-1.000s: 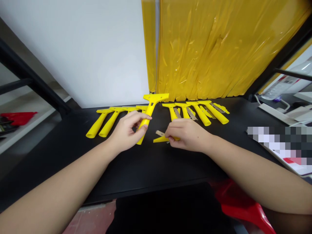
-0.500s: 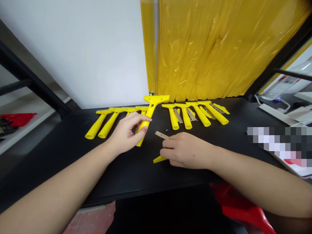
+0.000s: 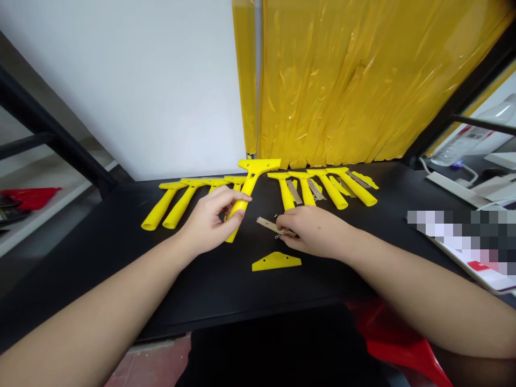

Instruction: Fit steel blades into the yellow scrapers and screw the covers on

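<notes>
My left hand (image 3: pixel 215 217) is closed round the handle of a yellow plastic scraper handle (image 3: pixel 252 177), its wide T-shaped head tilted up and away from me. My right hand (image 3: pixel 316 230) has its fingers curled together low over a thin strip in brown wrapping (image 3: pixel 268 224), perhaps a blade. Whatever lies between those fingertips is hidden. Beside them are small ring-shaped metal pieces (image 3: pixel 277 236), and a tiny screw-like piece (image 3: pixel 276 215) lies just behind. A flat yellow plate (image 3: pixel 276 262) with two holes rests on the black table nearer me.
Several yellow scraper handles (image 3: pixel 157 212) lie at the left rear, partly behind my left hand. To the right rear, more handles (image 3: pixel 329 189) lie with strips and yellow plates among them. Black frame posts (image 3: pixel 451 115) flank the table (image 3: pixel 193 290); a blurred-out white item (image 3: pixel 489 274) sits at right.
My right hand has moved up and away from the yellow plate, uncovering it, and is now by the strip and small metal pieces. My left hand still holds the scraper handle in place.
</notes>
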Motion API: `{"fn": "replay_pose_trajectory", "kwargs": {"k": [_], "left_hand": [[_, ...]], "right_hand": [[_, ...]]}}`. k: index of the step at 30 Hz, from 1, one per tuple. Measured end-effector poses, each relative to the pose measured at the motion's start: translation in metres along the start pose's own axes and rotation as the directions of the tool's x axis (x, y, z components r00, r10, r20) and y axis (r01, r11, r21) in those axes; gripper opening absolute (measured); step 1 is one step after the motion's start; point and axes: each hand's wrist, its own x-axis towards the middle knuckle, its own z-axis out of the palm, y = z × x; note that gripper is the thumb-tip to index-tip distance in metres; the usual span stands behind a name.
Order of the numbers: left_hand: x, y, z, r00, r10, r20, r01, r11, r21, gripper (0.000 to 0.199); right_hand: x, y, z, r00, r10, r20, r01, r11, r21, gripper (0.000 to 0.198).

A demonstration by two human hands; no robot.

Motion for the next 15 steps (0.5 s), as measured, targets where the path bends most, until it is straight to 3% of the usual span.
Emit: {"fn": "replay_pose_trajectory", "kwargs": {"k": [9,15], "left_hand": [[0.001,0.000,0.000,1.000,-0.014,0.009,0.014,1.000,-0.001,0.024],[0.001,0.001,0.000,1.000,-0.001,0.010,0.001,1.000,0.006,0.023]], "right_hand": [[0.006,-0.003,0.010,0.978,0.209,0.012,-0.208,0.970,0.126,0.009],[0.007,-0.006,0.014,0.970,0.240,-0.023,-0.238,0.968,0.074,0.010]]}}
